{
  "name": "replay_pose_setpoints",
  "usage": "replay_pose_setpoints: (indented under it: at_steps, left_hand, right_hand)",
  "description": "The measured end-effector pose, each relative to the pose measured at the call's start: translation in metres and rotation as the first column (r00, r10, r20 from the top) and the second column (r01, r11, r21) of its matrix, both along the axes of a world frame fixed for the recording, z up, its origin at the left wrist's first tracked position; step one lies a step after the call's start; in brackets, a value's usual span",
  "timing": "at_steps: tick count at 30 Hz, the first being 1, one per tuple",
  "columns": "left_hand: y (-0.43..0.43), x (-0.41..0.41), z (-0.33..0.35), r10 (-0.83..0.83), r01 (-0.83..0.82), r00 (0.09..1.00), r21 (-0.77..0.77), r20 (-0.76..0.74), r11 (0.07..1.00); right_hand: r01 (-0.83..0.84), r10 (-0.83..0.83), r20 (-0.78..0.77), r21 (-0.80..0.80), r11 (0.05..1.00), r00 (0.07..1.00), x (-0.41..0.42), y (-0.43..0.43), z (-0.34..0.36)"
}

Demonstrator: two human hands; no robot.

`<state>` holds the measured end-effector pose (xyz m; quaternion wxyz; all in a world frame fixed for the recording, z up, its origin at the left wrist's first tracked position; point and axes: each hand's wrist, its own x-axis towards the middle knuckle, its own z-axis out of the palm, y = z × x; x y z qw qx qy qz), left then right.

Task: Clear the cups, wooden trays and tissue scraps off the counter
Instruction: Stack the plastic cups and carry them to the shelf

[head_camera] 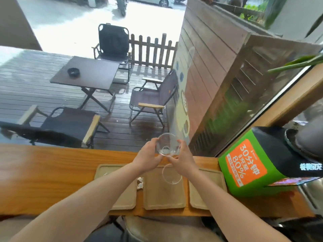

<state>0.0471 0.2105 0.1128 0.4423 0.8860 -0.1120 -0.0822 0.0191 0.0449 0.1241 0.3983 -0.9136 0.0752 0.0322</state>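
Both hands, left and right, had their fingers closed around a clear glass cup held above the orange wooden table. Three wooden trays sat below; the middle tray carried another glass cup, tissue scraps beside it. A window faced a wet deck.

wooden trays: 3 | glass cups: 2 | tissue scraps: 2 | hands: 2

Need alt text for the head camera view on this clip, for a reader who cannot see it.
Two bare hands, left and right, hold a clear glass cup above a wooden counter. Below sit three wooden trays; the middle tray carries a second glass cup, with tissue scraps beside it. A green box stands at right.
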Motion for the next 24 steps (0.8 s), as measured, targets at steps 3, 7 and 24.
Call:
replay_pose_setpoints:
  at_steps: [3,7,24]
  left_hand:
    - [0.039,-0.005,-0.002,0.054,-0.054,0.998,0.013,0.008,0.998]
    - [0.083,-0.016,-0.005,0.104,-0.105,0.995,0.037,0.009,0.994]
    - [0.210,-0.087,-0.036,0.204,-0.206,0.978,-0.020,-0.052,0.978]
  right_hand:
    - [-0.071,0.071,-0.008,0.027,0.997,0.997,0.004,0.033,0.000]
    - [-0.139,0.141,-0.027,0.080,0.987,0.990,0.003,0.074,-0.001]
    - [-0.256,0.261,-0.064,0.077,0.963,0.963,-0.049,0.192,-0.028]
